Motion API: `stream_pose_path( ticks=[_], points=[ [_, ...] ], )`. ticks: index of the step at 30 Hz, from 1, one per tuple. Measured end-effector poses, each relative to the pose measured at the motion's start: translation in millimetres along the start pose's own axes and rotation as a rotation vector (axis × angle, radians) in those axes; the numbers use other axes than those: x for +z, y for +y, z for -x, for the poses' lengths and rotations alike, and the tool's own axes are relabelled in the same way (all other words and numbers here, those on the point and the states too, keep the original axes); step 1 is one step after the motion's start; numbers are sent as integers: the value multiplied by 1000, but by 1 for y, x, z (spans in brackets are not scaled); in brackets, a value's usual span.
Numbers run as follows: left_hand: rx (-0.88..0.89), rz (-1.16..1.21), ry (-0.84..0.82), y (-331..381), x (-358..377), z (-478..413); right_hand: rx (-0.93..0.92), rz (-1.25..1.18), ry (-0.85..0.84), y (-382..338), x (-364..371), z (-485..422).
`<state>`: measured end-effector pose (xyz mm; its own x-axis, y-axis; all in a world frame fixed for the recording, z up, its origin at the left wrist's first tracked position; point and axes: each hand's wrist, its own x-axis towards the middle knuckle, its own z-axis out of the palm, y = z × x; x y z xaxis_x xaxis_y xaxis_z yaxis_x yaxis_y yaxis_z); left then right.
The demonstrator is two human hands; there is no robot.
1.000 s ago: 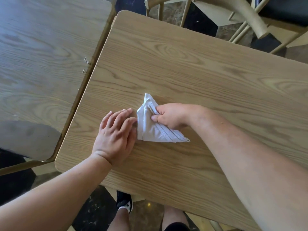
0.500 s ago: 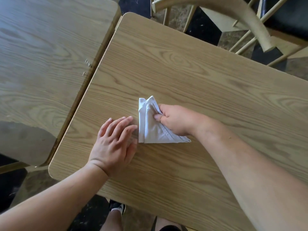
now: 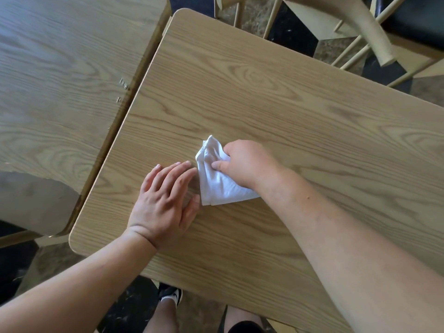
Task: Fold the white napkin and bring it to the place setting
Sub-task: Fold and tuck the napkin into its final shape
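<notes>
The white napkin [image 3: 219,186] lies folded into a small triangle near the middle of the wooden table [image 3: 300,111], its upper tip crumpled. My right hand [image 3: 245,162] rests on the napkin's right side, thumb and fingers pinching the cloth's upper part. My left hand [image 3: 165,200] lies flat on the table just left of the napkin, fingers spread, fingertips close to its left edge and holding nothing. No place setting is in view.
A second wooden table [image 3: 62,75] stands at the left across a narrow gap. A pale wooden chair [image 3: 360,27] stands past the far edge at the upper right. My legs and a black shoe [image 3: 171,295] show below the near edge.
My right hand has slid further over the napkin and bunched its upper tip. The left hand stays flat beside it. The head camera has shifted slightly.
</notes>
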<state>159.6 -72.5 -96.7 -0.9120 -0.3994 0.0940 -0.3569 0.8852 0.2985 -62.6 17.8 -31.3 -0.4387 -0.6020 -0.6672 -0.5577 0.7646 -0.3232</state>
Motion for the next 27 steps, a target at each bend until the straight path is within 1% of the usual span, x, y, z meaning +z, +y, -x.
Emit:
stream_pose_path(
  ticks=[3,6,8,10,11,13,14,15,16,18,19,21,22,25,27],
  points=[
    [16,-19,-16,1,-1,0,45,8,212,-3,8,6],
    [45,-44,-57,2,-3,0,-11,56,466,-5,31,9],
    [54,-69,-81,2,-3,0,-31,113,591,-6,49,9],
    [54,-90,-96,2,-3,0,-40,108,720,-6,60,9],
    [53,-92,-101,2,-2,-1,-74,71,786,-5,63,10],
    [54,-96,-105,1,-1,-1,-234,-37,876,-10,71,15],
    [57,-96,-105,0,-1,0,-324,-80,876,-14,76,20],
    [55,-91,-111,-1,0,0,-390,-102,830,-19,82,25],
    [50,-86,-123,-2,0,1,-416,-98,748,-22,90,30],
    [47,-86,-138,-2,0,1,-360,-22,582,-17,105,36],
    [51,-92,-130,-1,0,1,-313,50,542,-8,112,36],
    [56,-102,-106,0,0,-1,-254,179,535,13,118,36],
    [53,-103,-103,1,-1,-1,-226,202,550,23,118,37],
    [37,-109,-129,3,-3,-2,-91,163,600,53,114,42],
    [30,-107,-139,4,-3,-2,-54,153,625,69,112,46]
  ],
)
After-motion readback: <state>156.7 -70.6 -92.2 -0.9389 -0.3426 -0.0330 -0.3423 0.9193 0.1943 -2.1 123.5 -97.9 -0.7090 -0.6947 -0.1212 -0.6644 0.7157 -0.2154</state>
